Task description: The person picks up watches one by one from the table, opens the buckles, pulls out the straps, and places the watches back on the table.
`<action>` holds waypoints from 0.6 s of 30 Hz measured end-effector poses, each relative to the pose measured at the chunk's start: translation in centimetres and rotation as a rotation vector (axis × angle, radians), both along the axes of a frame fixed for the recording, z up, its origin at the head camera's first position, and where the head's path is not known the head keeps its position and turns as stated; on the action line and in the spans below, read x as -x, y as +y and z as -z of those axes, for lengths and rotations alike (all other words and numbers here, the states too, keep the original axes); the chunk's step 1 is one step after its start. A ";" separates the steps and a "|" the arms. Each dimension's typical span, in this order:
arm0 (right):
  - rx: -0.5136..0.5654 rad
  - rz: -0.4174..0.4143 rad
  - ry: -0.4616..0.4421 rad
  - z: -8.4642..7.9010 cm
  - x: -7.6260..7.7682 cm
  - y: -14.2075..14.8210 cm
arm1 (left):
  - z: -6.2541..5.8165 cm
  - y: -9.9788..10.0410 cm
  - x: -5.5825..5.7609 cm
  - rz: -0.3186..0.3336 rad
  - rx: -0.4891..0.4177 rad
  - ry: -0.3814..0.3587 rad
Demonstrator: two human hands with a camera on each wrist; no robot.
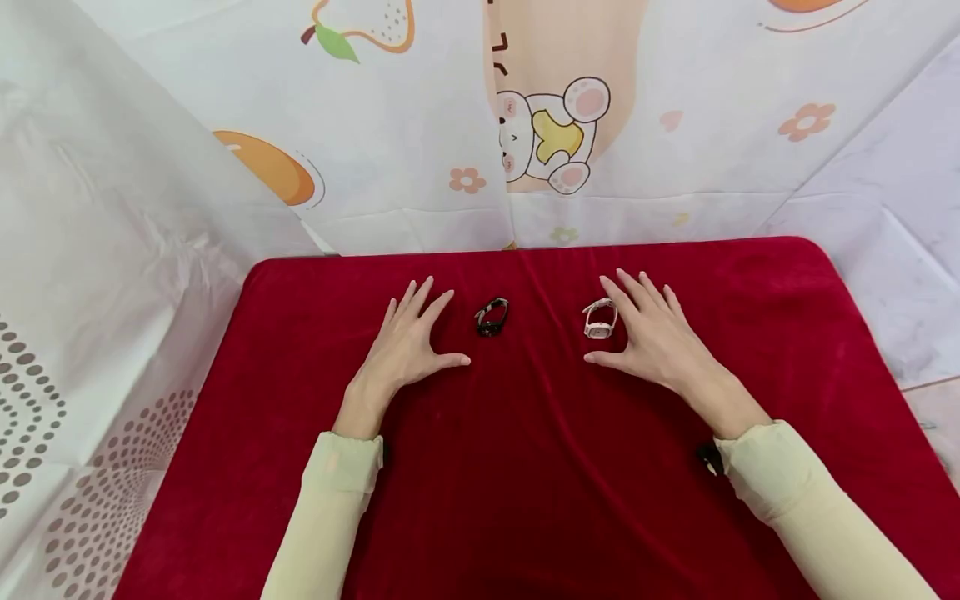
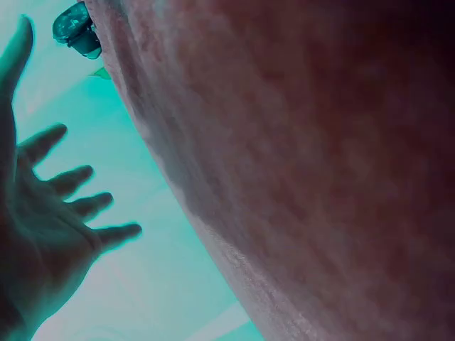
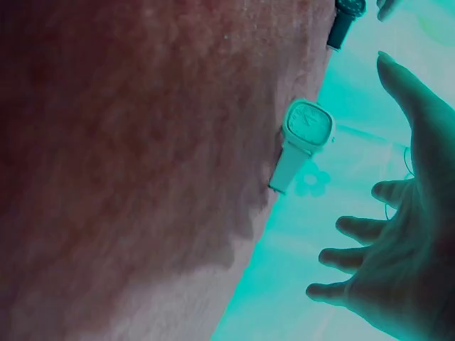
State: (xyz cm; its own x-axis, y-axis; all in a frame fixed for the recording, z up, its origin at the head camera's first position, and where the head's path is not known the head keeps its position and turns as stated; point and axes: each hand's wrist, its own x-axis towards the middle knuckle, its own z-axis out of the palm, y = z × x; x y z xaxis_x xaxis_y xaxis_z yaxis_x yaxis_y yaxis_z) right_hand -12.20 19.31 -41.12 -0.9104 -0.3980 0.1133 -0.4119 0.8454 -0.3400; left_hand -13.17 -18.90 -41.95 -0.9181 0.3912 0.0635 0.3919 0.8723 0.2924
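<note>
Red cloth (image 1: pixel 480 517) lies spread out flat, with a printed curtain (image 1: pixel 420 150) beyond its far edge. What's on it?

Towards the far side, a black watch (image 1: pixel 490 329) left of the middle and a white watch (image 1: pixel 599 332) right of it.

Is either one held?

No. The left hand (image 1: pixel 397 350) is just left of the black watch, apart from it, fingers spread and empty. The right hand (image 1: pixel 660 337) is spread too, with the white watch between thumb and forefinger; the wrist view shows a gap, so I see no grip.

So what could go wrong?

I'd worry most about that right forefinger. From above it comes very near the white strap (image 1: pixel 590 308), so a careless sweep could catch the loop and tip or spin the watch.

And on the left?

Less risk, I think: there's more room. A hurried thumb could knock the black watch sideways, though, and pressing down could bunch the fabric and shift both.
</note>
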 end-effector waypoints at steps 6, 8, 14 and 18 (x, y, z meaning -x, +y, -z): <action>0.048 -0.053 0.086 0.8 0.7 -1.0 | 0.1 0.0 0.6 0.054 -0.104 0.012; 0.068 -0.065 0.113 0.9 0.9 -1.2 | 0.1 0.0 0.6 0.051 -0.124 -0.001; 0.091 -0.089 0.145 0.9 1.3 -1.7 | 0.0 0.2 0.7 0.029 -0.169 -0.055; 0.088 -0.098 0.125 0.9 1.5 -2.2 | -0.2 0.5 1.0 0.029 -0.204 -0.058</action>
State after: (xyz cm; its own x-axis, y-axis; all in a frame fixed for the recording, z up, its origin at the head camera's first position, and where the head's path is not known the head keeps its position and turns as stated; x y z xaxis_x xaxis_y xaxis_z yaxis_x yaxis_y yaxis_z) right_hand -13.73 17.11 -42.00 -0.8445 -0.4672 0.2617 -0.5343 0.7686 -0.3518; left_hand -14.16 -18.36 -41.74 -0.9111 0.4018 0.0914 0.3932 0.7812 0.4850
